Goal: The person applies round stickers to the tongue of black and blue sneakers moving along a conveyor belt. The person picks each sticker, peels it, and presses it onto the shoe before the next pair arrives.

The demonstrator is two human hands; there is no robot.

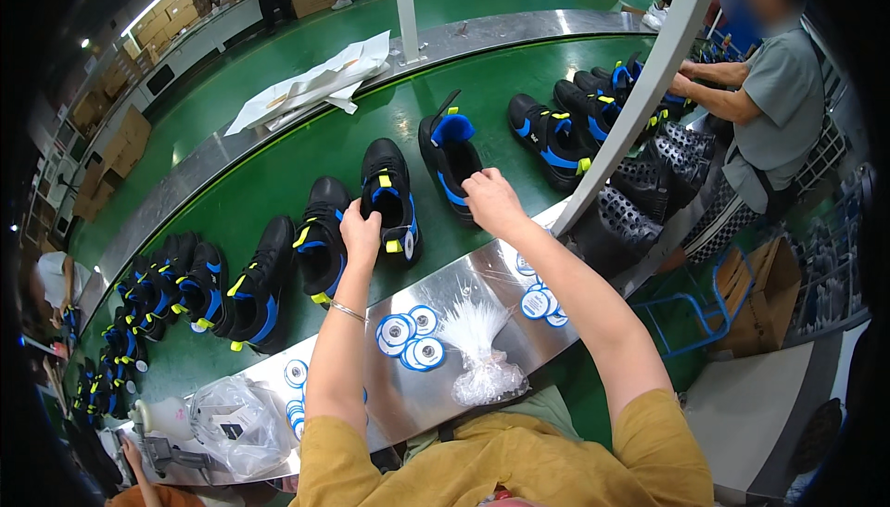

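While we lean over the green conveyor belt (306, 150), both our hands are at the black shoes with blue and yellow trim.
Left hand: our left hand (362, 229) is closed around the heel collar of a black shoe (389, 196) lying on the belt.
Right hand: our right hand (491, 199) curls its fingers onto the next black shoe (450, 159), at its blue opening; how firmly it grips, we cannot tell.
Shoes: more pairs (232, 289) lie in a row along the belt to our left, and others (565, 127) to our right.
Near edge: round blue-and-white tags (408, 338) and a bundle of clear plastic ties (477, 345) lie on the metal ledge (464, 285) between our arms.
Neighbour: a person in a grey shirt (783, 104) stands to our right, hands at the far shoes.
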